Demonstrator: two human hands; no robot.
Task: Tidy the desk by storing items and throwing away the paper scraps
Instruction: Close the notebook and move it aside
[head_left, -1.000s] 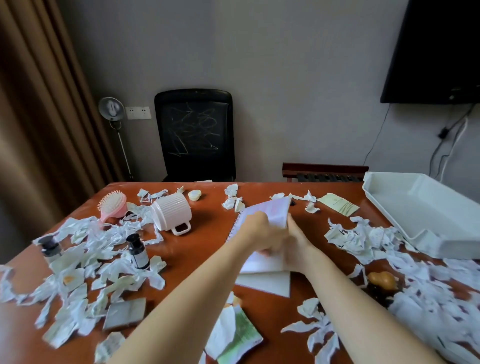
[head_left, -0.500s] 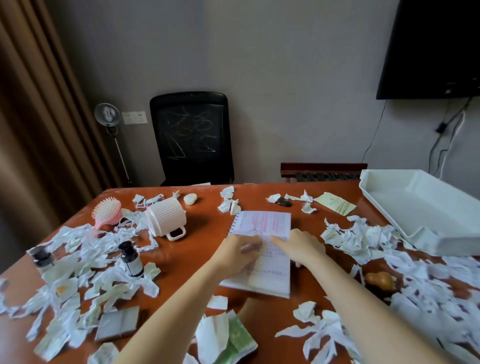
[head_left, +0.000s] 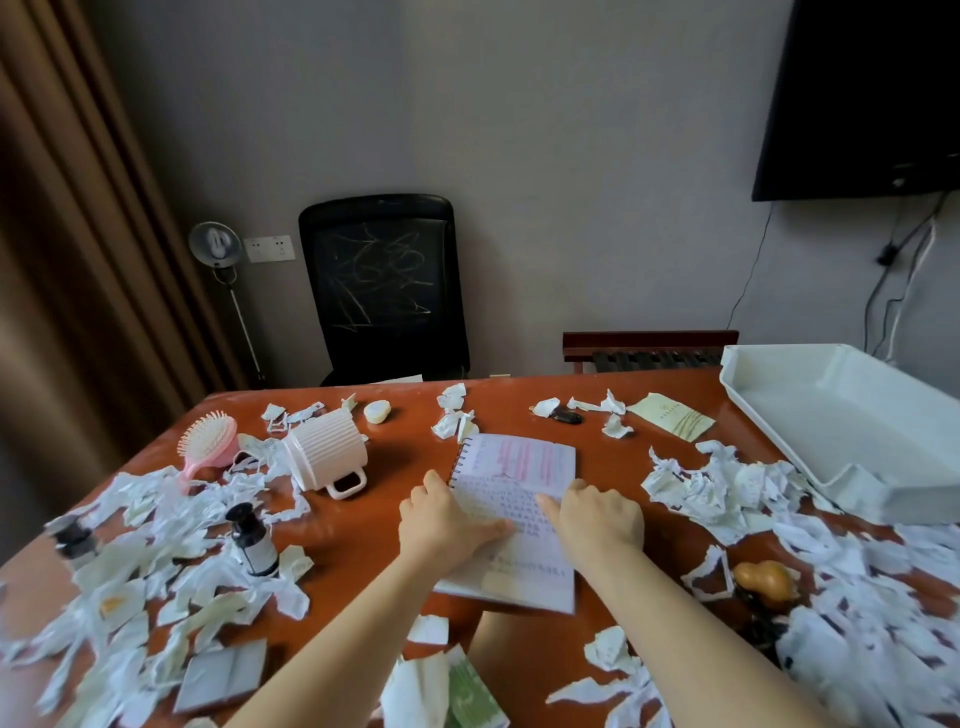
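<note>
So everything here hangs around the spiral notebook (head_left: 519, 467), which lies open near the middle of the red-brown desk (head_left: 374, 540). Far left of the notebook there's a big drift of paper scraps (head_left: 130, 561) with a small dark bottle (head_left: 78, 538) stuck in it, and a pink hairbrush (head_left: 208, 441) lies behind that. Closer in on the left stands a dropper bottle (head_left: 253, 540) among the scraps, and a white ribbed mug (head_left: 327, 454) is tipped on its side with the handle toward the camera. In front of the notebook, near the desk edge, are a grey card (head_left: 221, 675) and a green packet (head_left: 472, 696). The left hand (head_left: 447, 525) lies palm down over the notebook's spiral side with its thumb stretched across the page, pressing rather than grabbing. The right hand (head_left: 597, 519) does the same on the right half, thumb pointing inward and fingers bent down onto the paper, nothing pinched as far as I can see. Right of the notebook come more crumpled scraps (head_left: 717, 483), a little brown gourd (head_left: 763, 579), and furthest right a white tray (head_left: 883, 488) at the desk's corner.
</note>
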